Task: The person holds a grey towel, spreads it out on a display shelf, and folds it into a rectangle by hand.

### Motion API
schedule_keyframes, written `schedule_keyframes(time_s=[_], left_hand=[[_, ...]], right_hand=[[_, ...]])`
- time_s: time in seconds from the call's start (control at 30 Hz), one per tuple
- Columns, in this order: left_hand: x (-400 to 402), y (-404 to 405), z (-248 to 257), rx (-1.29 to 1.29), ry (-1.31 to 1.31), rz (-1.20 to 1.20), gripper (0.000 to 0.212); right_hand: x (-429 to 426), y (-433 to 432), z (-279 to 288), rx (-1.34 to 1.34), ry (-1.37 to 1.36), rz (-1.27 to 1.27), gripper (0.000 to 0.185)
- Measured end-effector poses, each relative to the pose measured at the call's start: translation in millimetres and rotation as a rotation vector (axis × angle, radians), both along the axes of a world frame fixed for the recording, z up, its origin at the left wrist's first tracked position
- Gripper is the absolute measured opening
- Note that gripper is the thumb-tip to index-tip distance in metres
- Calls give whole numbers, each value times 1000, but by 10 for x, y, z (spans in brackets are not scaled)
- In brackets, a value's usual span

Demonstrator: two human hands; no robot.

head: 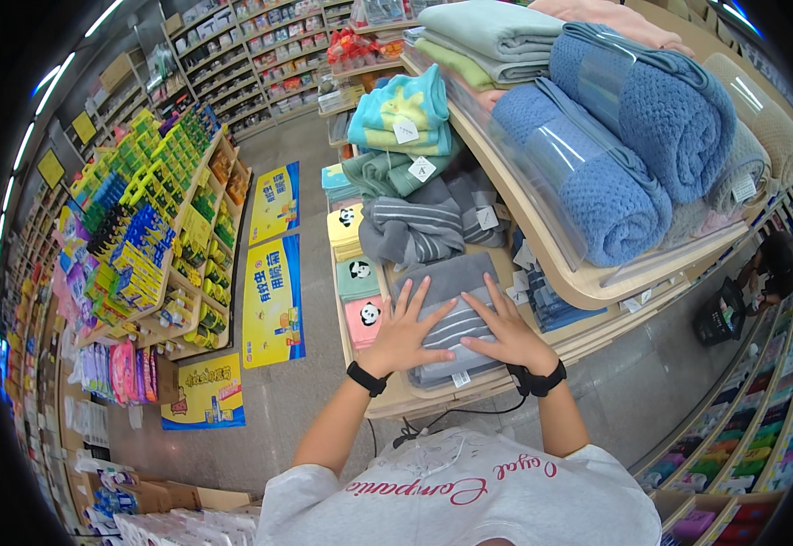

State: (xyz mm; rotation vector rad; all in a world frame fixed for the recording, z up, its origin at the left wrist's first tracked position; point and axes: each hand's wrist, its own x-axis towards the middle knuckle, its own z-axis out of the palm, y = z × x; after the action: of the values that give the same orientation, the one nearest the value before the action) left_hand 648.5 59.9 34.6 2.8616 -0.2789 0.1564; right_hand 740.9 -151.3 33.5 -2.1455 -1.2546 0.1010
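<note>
A grey towel with pale stripes (447, 307) lies folded on a stack at the near end of a wooden display shelf. On its left part rests my left hand (406, 334), palm down with spread fingers. My right hand (509, 334) lies flat on its right part, fingers also apart. Crumpled grey striped towels (411, 228) sit just beyond. Behind them are a rumpled green towel (386, 174) and a turquoise and yellow towel (400, 112) with tags. Small yellow, green and pink panda towels (367, 314) lie in a row at the left.
A raised shelf (591, 290) at the right bears rolled blue towels (584, 181) and folded pale ones, behind a clear guard. Dark blue towels (553, 300) lie below it. A product display (164, 232) stands across the aisle. Another person (775, 266) is beside a black basket (718, 317) at right.
</note>
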Motion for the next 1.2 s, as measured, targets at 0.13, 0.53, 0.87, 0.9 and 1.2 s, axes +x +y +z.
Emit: schedule_keyframes(time_s=[0.13,0.53,0.87,0.9,1.2], left_hand=[[32,39,64,-79,97,-28,77],[682,917,-17,-338,-539,436,41],[1075,1008,84,-768,-502,488,20],[1043,1099,161,-784,-588,511,18],[331,1416,1060,-1501,-981,462,22]], right_hand=[[14,3,-4,-39,38,-16,69],[-119,290,908,-68,-235,175,45],[594,1239,665,-456,64,47,58],[533,1265,670,-450,62,54,58],[378,1022,827,-421,-56,62,62]])
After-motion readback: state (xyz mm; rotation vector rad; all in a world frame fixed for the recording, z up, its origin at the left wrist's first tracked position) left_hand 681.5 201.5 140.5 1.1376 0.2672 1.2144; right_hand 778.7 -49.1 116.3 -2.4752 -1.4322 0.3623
